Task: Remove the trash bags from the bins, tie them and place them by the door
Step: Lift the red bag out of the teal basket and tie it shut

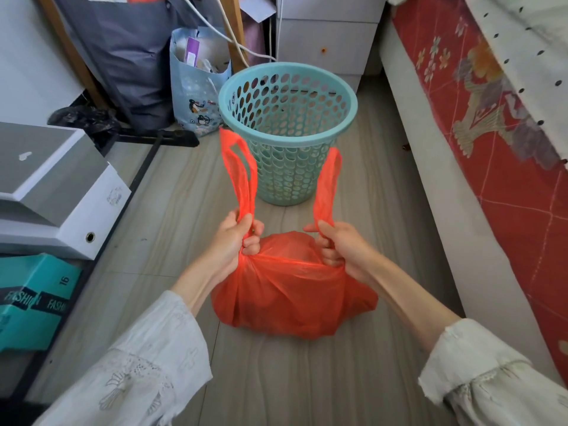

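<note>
Red bag (pixel 292 293) out of the bin (pixel 287 118), on the floor (pixel 307 379), left hand (pixel 235 241) and right hand (pixel 336 245) each clenched round a handle, untied, not yet carried to the door.

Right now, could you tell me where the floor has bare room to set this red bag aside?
Bare floor lies between the teal basket and the bed base, and nearer, behind the red bag. The left is crowded by boxes.

"FASHION", "16" on teal box (pixel 33 299)
</note>
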